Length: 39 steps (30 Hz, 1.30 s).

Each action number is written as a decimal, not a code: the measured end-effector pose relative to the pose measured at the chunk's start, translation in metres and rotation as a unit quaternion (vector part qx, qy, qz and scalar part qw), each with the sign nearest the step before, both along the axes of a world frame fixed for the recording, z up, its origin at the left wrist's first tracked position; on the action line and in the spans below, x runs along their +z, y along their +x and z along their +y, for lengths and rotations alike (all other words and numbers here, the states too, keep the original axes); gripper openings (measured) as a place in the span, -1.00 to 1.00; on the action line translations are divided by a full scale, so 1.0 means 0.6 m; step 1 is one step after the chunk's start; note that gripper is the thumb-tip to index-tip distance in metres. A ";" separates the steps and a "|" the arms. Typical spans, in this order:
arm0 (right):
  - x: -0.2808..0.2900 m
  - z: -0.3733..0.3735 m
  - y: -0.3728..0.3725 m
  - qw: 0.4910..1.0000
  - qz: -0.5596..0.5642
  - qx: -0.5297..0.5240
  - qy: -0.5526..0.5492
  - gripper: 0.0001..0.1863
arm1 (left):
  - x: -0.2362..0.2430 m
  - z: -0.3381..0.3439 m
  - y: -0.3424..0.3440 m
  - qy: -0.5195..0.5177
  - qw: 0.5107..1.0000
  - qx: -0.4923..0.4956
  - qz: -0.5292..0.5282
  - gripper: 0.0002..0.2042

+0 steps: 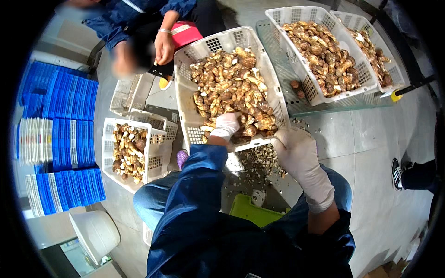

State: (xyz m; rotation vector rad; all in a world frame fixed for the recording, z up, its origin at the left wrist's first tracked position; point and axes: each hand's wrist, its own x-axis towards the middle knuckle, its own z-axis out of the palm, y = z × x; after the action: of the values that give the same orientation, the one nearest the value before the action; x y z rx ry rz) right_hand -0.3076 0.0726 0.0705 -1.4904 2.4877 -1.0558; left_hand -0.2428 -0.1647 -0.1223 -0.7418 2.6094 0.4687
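Observation:
A white perforated plastic crate (189,121) stands before me, heaped with brown-capped, pale-stemmed mushrooms (227,88). My left hand (227,125), in a white glove, reaches over the near rim into the heap. Its fingertips are hidden among the mushrooms, so its hold cannot be made out. Beside the crate's near right corner is my right hand (296,149), also gloved in white. Its fingers look curled closed, and whatever they hold is hidden. Small pale trimmings (264,160) lie on the floor below, between my knees, by a green plastic piece (252,211).
Two more mushroom-filled crates (313,88) stand at the far right, and a smaller one (109,148) at left. A co-worker's hand (164,46) is across from me. Blue stacked crates (74,139) and a white tub (99,234) are at left. A person's shoe (397,174) shows at right.

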 end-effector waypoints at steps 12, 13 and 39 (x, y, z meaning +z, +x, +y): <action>-0.021 0.028 0.059 0.982 -0.183 -0.019 0.033 -0.80 | 0.260 0.182 0.258 0.435 0.796 0.197 0.372 -0.41; -0.022 0.033 0.079 0.980 -0.197 -0.005 0.038 -0.80 | 0.263 0.202 0.286 0.530 0.735 0.242 0.348 -0.38; -0.110 0.042 0.203 0.998 -0.016 0.047 -0.027 -0.95 | 0.239 0.291 0.377 0.560 0.649 0.396 0.329 -0.71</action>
State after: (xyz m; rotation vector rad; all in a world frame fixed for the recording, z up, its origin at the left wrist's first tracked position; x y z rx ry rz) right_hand -0.1858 0.0980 0.0046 -1.5736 2.3603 -1.1298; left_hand -0.0169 0.0101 0.0213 -1.2660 1.5736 2.6592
